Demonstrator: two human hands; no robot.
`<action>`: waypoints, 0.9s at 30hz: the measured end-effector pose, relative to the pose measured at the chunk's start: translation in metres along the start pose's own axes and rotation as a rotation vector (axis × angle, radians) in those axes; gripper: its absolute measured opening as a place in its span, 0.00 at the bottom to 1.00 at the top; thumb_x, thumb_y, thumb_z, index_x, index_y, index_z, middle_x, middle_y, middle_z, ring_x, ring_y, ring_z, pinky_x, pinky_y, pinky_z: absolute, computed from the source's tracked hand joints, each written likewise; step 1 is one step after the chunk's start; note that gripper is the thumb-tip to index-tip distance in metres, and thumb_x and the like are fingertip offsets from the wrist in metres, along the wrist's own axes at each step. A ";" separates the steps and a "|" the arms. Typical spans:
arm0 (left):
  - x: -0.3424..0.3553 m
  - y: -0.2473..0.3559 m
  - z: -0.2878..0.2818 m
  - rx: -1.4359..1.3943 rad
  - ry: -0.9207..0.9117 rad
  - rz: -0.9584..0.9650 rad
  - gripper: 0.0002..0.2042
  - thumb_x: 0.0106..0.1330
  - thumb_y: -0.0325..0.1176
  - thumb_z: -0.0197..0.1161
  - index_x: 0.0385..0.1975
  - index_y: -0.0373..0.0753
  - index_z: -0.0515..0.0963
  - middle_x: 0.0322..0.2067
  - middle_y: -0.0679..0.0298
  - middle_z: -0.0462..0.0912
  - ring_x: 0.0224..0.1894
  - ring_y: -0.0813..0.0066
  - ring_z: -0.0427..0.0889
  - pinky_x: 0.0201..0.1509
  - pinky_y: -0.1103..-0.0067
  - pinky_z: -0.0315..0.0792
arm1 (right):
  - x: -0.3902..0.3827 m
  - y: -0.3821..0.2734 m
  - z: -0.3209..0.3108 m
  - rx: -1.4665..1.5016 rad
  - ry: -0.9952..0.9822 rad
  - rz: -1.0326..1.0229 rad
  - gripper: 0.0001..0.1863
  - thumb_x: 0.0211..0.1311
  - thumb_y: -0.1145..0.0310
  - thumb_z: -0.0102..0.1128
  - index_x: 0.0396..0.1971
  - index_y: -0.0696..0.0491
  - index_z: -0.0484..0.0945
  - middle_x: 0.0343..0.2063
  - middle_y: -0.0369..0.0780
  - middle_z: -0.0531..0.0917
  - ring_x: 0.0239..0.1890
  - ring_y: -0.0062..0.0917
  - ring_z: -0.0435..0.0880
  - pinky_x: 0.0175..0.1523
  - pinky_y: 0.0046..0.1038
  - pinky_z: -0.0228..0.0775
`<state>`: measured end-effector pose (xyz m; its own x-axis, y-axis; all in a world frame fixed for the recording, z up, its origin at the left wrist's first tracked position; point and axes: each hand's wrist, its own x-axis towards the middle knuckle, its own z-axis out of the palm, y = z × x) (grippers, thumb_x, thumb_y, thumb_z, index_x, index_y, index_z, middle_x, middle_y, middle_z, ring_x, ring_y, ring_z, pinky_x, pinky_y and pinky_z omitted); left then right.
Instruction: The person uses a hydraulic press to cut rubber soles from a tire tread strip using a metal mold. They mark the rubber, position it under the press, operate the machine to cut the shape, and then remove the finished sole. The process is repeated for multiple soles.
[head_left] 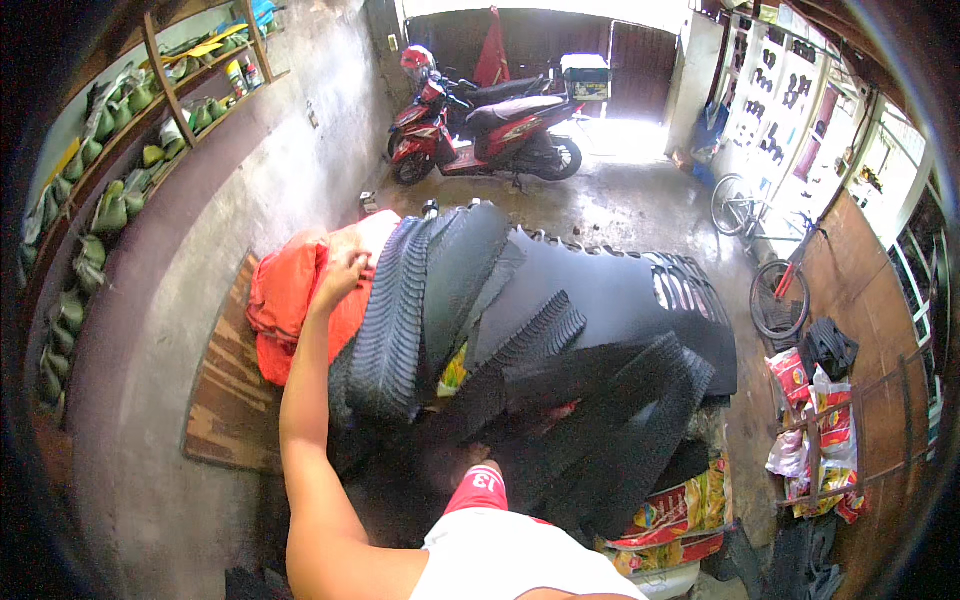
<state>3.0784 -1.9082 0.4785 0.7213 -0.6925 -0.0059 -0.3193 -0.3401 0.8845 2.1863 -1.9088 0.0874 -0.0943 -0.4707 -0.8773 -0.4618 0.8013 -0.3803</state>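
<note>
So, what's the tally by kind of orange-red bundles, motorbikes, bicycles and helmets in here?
Orange-red bundle, by the left hand: 1
Motorbikes: 2, the farther one partly hidden
Bicycle: 1
Red helmet: 1
Total: 5

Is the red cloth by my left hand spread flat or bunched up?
Bunched up: bulges and creases show across the red cloth near your left hand.

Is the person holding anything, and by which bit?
I can't tell: the left hand, fingers curled, is at the upper part of the red material, its grip unclear. The right hand isn't visible.
</note>
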 end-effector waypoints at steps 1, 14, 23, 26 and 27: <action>0.038 0.008 -0.014 -0.022 -0.035 0.078 0.16 0.79 0.41 0.49 0.57 0.40 0.74 0.41 0.62 0.84 0.37 0.76 0.83 0.38 0.77 0.76 | 0.000 -0.026 0.019 0.000 0.009 -0.038 0.16 0.74 0.62 0.49 0.46 0.55 0.82 0.34 0.45 0.86 0.29 0.33 0.84 0.33 0.37 0.77; 0.401 0.152 -0.125 -0.112 0.055 0.147 0.22 0.76 0.53 0.51 0.57 0.42 0.71 0.42 0.63 0.84 0.35 0.76 0.81 0.37 0.74 0.76 | -0.080 -0.343 0.186 0.023 0.092 -0.591 0.18 0.75 0.57 0.48 0.45 0.55 0.82 0.35 0.47 0.85 0.32 0.35 0.84 0.37 0.39 0.76; 0.586 0.218 -0.113 0.150 0.479 0.435 0.37 0.66 0.59 0.61 0.63 0.30 0.70 0.53 0.40 0.81 0.60 0.52 0.79 0.64 0.67 0.71 | -0.119 -0.293 0.198 0.031 0.364 -0.352 0.21 0.75 0.53 0.48 0.44 0.55 0.81 0.35 0.47 0.85 0.33 0.36 0.83 0.40 0.41 0.75; 0.622 0.239 -0.095 0.067 0.544 0.532 0.45 0.63 0.57 0.68 0.70 0.28 0.60 0.61 0.40 0.74 0.63 0.52 0.76 0.66 0.68 0.70 | -0.139 -0.245 0.188 0.041 0.485 -0.202 0.21 0.75 0.52 0.47 0.44 0.55 0.81 0.36 0.48 0.85 0.34 0.37 0.83 0.40 0.41 0.75; 0.633 0.242 -0.089 -0.010 0.512 0.572 0.44 0.63 0.54 0.69 0.69 0.28 0.60 0.59 0.42 0.76 0.60 0.55 0.78 0.65 0.69 0.71 | -0.147 -0.229 0.183 0.051 0.524 -0.155 0.21 0.75 0.52 0.47 0.43 0.55 0.81 0.36 0.48 0.85 0.34 0.37 0.83 0.41 0.41 0.75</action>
<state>3.5123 -2.3725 0.7306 0.6407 -0.3774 0.6686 -0.7247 -0.0096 0.6890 2.4673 -1.9555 0.2499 -0.4613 -0.6949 -0.5516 -0.4633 0.7189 -0.5182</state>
